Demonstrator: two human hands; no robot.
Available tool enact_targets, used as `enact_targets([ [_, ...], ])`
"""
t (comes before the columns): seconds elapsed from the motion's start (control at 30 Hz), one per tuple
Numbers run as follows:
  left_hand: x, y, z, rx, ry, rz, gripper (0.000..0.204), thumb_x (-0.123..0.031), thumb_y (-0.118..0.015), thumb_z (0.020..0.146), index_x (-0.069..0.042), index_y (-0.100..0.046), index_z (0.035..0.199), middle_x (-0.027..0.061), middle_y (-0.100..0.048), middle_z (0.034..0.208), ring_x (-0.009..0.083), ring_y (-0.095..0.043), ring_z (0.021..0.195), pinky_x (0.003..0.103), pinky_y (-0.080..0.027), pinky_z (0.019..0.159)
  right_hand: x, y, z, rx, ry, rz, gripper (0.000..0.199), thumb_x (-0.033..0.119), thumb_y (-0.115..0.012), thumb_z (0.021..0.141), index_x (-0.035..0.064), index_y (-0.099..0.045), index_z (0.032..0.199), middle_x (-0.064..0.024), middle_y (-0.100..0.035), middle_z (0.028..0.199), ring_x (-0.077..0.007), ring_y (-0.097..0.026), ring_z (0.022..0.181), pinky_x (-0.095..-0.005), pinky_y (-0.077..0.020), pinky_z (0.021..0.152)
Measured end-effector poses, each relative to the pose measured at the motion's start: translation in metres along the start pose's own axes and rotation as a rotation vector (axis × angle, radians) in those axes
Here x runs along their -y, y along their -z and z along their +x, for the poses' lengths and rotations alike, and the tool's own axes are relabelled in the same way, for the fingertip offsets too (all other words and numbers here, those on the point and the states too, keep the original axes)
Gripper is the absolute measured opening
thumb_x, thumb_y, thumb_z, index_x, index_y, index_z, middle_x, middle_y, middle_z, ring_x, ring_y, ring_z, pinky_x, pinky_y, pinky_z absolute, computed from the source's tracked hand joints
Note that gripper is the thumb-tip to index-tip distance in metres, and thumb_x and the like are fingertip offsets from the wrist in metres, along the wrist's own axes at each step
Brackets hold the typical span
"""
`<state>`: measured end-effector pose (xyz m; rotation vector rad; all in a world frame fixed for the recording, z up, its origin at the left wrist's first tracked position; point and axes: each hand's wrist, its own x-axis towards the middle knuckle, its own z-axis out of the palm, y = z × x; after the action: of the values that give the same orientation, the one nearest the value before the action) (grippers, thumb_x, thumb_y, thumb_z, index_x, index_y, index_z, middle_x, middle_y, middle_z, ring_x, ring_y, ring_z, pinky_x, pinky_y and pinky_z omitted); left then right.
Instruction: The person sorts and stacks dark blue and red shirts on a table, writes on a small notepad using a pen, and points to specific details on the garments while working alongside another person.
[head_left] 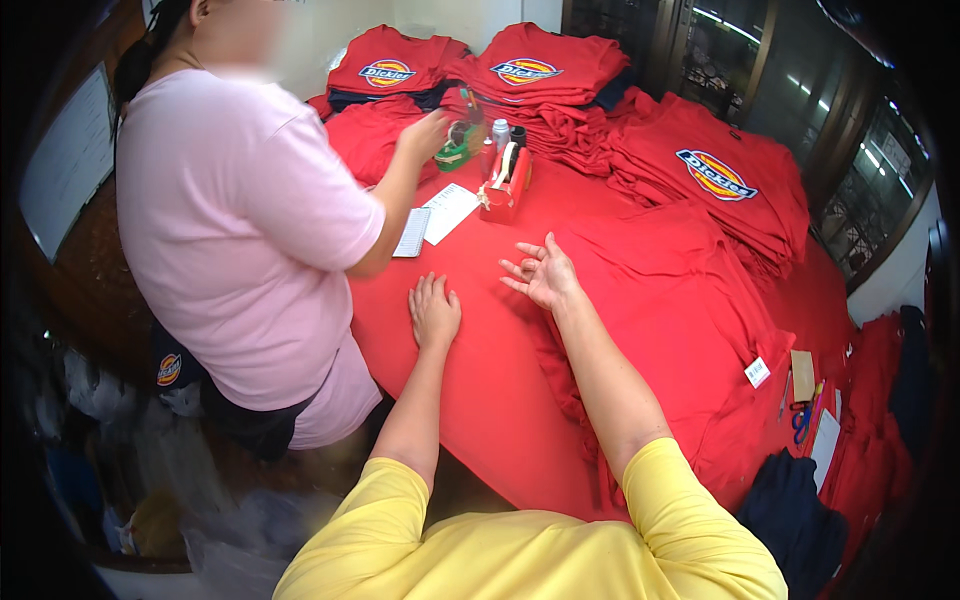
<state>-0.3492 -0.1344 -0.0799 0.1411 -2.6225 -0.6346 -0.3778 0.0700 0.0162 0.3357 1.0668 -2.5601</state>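
Observation:
My left hand (434, 312) lies flat, palm down, on the red cloth covering the table (470, 360), holding nothing. My right hand (541, 273) hovers just right of it, palm up with fingers spread, empty, at the left edge of a spread red garment (680, 310). A white tag (757, 372) hangs on that garment near the table's right edge.
A person in a pink shirt (235, 230) stands at the left, one hand on a green tape roll (455, 150). A red tape dispenser (506, 185), small bottles (500, 133), white papers (447, 212), stacks of folded red shirts (715, 185), and scissors with pens (803, 415) lie around.

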Motion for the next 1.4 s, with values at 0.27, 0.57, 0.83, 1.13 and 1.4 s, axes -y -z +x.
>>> enact_targets([
  [0.27, 0.005, 0.001, -0.009, 0.021, -0.021, 0.015, 0.039, -0.024, -0.051, 0.091, -0.008, -0.055, 0.126, 0.0109, -0.046, 0.141, 0.0269, -0.033, 0.137, 0.043, -0.02, 0.116, 0.018, 0.03, -0.06, 0.017, 0.064, 0.059, 0.062, 0.057, -0.035, 0.097, -0.0001, -0.049, 0.118, -0.0044, -0.049, 0.065, -0.0383, -0.055, 0.11, -0.0593, -0.0356, 0.102],
  [0.57, -0.107, 0.049, -0.085, -0.125, -0.378, -0.397, 0.044, -0.006, -0.06, 0.081, -0.016, -0.059, 0.124, 0.011, -0.05, 0.118, 0.0295, -0.042, 0.12, 0.048, -0.027, 0.108, 0.029, 0.06, -0.107, 0.014, 0.161, -0.212, 0.067, 0.062, -0.028, 0.096, 0.0031, -0.054, 0.114, 0.0002, -0.05, 0.061, -0.0305, -0.064, 0.093, -0.051, -0.043, 0.093],
  [0.83, -0.176, 0.061, -0.146, -0.16, -0.55, -0.311, 0.048, -0.008, -0.06, 0.082, -0.019, -0.057, 0.128, 0.0124, -0.041, 0.125, 0.0306, -0.034, 0.125, 0.059, -0.02, 0.109, 0.022, 0.056, -0.155, -0.04, 0.245, -0.395, 0.072, 0.066, -0.025, 0.094, 0.0034, -0.057, 0.111, 0.0027, -0.047, 0.057, -0.0188, -0.064, 0.071, -0.0364, -0.044, 0.075],
  [1.13, -0.175, 0.065, -0.198, 0.008, -0.495, -0.409, 0.047, -0.013, -0.061, 0.084, -0.012, -0.052, 0.13, 0.0155, -0.041, 0.129, 0.0328, -0.037, 0.126, 0.056, -0.021, 0.11, 0.027, 0.08, -0.223, -0.097, 0.304, -0.423, 0.061, 0.057, -0.036, 0.097, 0.0022, -0.058, 0.112, 0.0031, -0.045, 0.059, -0.0193, -0.065, 0.072, -0.0339, -0.0483, 0.073],
  [1.4, -0.162, 0.04, -0.245, 0.19, -0.365, -0.704, 0.045, -0.011, -0.056, 0.09, -0.006, -0.045, 0.134, 0.0196, -0.044, 0.128, 0.0358, -0.044, 0.12, 0.044, -0.037, 0.101, 0.062, 0.13, -0.33, -0.284, 0.404, -0.54, 0.042, 0.039, -0.047, 0.099, 0.0019, -0.057, 0.117, 0.0029, -0.047, 0.065, -0.0199, -0.067, 0.078, -0.0342, -0.0538, 0.077],
])
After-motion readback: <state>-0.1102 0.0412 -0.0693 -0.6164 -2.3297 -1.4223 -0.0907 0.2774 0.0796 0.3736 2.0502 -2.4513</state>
